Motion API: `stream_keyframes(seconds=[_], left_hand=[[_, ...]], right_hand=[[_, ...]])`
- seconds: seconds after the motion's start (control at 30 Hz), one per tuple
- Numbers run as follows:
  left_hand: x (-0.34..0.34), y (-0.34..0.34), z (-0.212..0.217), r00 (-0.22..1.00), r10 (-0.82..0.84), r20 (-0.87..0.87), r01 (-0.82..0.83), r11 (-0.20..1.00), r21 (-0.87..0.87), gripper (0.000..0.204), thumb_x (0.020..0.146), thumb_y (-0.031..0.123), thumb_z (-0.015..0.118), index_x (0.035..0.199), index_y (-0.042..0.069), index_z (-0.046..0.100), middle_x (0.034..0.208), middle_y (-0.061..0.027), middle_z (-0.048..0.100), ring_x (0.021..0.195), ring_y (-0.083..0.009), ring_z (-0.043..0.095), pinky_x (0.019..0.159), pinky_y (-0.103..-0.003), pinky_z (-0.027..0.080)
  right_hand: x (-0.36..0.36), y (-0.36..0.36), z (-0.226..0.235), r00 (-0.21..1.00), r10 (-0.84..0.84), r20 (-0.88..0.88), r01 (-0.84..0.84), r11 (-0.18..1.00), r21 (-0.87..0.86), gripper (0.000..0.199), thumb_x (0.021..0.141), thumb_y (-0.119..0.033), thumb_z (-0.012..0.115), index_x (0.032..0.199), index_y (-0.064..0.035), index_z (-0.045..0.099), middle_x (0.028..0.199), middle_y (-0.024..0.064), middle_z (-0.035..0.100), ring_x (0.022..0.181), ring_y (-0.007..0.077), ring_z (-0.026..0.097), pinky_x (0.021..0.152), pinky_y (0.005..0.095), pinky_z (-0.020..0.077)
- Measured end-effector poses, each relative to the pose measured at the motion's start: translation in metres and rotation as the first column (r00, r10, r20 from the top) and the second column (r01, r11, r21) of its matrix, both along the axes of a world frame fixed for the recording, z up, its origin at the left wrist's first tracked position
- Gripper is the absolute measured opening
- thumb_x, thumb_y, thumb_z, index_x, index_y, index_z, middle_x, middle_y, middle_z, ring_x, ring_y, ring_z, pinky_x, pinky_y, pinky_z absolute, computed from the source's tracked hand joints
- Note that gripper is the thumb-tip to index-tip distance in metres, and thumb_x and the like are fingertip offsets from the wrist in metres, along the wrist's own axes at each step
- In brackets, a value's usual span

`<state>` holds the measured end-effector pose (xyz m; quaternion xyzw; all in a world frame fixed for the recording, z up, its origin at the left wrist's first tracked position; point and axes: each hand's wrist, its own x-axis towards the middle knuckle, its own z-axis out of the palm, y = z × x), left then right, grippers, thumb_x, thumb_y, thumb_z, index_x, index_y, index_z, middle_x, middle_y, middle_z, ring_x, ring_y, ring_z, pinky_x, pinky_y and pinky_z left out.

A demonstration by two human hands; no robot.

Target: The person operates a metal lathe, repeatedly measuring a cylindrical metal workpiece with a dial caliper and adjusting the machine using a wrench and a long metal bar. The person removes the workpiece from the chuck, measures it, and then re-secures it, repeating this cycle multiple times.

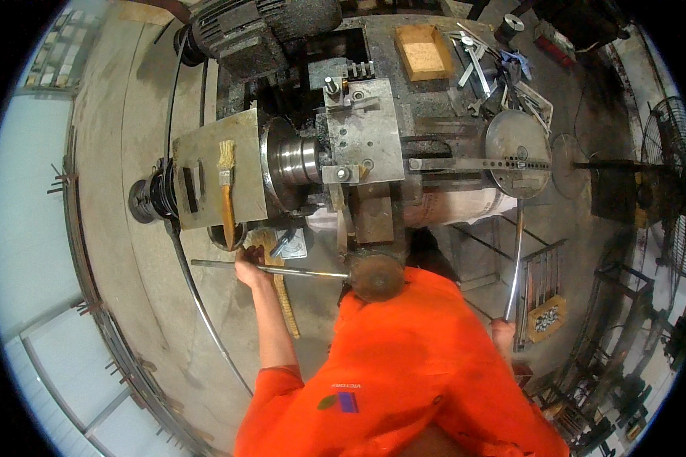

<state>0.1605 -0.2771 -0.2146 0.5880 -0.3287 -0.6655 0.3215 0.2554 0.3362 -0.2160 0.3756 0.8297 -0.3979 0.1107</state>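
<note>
At the lathe's front left, my left hand (249,266) is closed around a long, thin metal rod (305,271). This rod lies almost level and reaches a round brown disc (377,278) by my waist. Lower right, my right hand (503,332) grips the bottom end of a shiny metal rod (517,259), which rises to the edge of a round grey plate (511,137). Between the hands and beyond them, a bright ringed cylindrical workpiece (297,160) sits at the chuck, beside the tool carriage (381,129).
A wooden-handled brush (227,198) lies on the headstock's flat cover (251,145). At the back are a motor (259,30), a shallow wooden box (423,53) and a caliper (474,65) among loose tools. Small metal parts fill a box (546,318) at right. A fan (667,145) stands far right.
</note>
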Motion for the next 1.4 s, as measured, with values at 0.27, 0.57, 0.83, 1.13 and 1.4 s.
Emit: stream_keyframes(seconds=[0.27, 0.57, 0.83, 1.13, 1.4], left_hand=[[-0.013, 0.012, 0.019, 0.999, 0.014, 0.037, -0.015, 1.000, 0.017, 0.016, 0.085, 0.010, 0.037, 0.088, -0.001, 0.047, 0.066, -0.0091, 0.046, 0.054, -0.0193, 0.042, 0.050, -0.028, 0.043], [-0.005, 0.005, 0.007, 1.000, 0.025, -0.016, -0.024, 0.999, 0.022, 0.014, 0.085, 0.010, 0.036, 0.083, -0.001, 0.045, 0.069, -0.0106, 0.049, 0.057, -0.0215, 0.047, 0.052, -0.031, 0.044], [-0.008, 0.006, 0.010, 1.000, 0.011, 0.029, -0.011, 1.000, 0.008, 0.015, 0.086, 0.010, 0.037, 0.080, -0.001, 0.046, 0.068, -0.0100, 0.050, 0.055, -0.0219, 0.047, 0.058, -0.034, 0.048], [-0.004, 0.004, 0.006, 1.000, 0.003, -0.018, -0.003, 1.000, 0.010, 0.015, 0.085, 0.010, 0.039, 0.081, -0.002, 0.046, 0.069, -0.0103, 0.048, 0.056, -0.0223, 0.046, 0.060, -0.034, 0.049], [-0.002, 0.000, 0.001, 1.000, 0.009, -0.027, -0.008, 1.000, 0.025, 0.013, 0.083, 0.010, 0.040, 0.083, -0.001, 0.047, 0.068, -0.0094, 0.048, 0.054, -0.0219, 0.045, 0.054, -0.031, 0.046]], right_hand=[[-0.004, -0.004, 0.005, 0.999, -0.024, -0.026, 0.023, 0.998, -0.051, 0.016, 0.061, -0.009, 0.054, 0.049, -0.0028, 0.045, 0.049, -0.0015, 0.037, 0.045, 0.0107, 0.032, 0.041, 0.0284, 0.0242], [-0.002, -0.006, 0.005, 0.997, 0.024, -0.071, -0.025, 1.000, -0.018, 0.012, 0.061, -0.007, 0.053, 0.052, -0.0021, 0.049, 0.050, -0.0009, 0.039, 0.046, 0.0094, 0.034, 0.042, 0.0269, 0.0258], [-0.005, -0.011, 0.012, 0.998, 0.043, -0.040, -0.044, 0.999, -0.011, 0.015, 0.062, -0.009, 0.053, 0.050, -0.0029, 0.047, 0.051, -0.0006, 0.040, 0.047, 0.0106, 0.035, 0.043, 0.0278, 0.0281], [0.009, 0.002, -0.008, 0.985, 0.123, -0.122, -0.113, 0.990, 0.083, 0.013, 0.061, -0.011, 0.055, 0.052, -0.0015, 0.053, 0.050, 0.0004, 0.042, 0.047, 0.0111, 0.037, 0.044, 0.0279, 0.0292], [0.014, 0.009, -0.018, 0.994, 0.093, -0.066, -0.091, 0.995, 0.029, 0.015, 0.061, -0.010, 0.054, 0.051, -0.0006, 0.052, 0.046, -0.0009, 0.039, 0.045, 0.0108, 0.035, 0.042, 0.0284, 0.0271]])
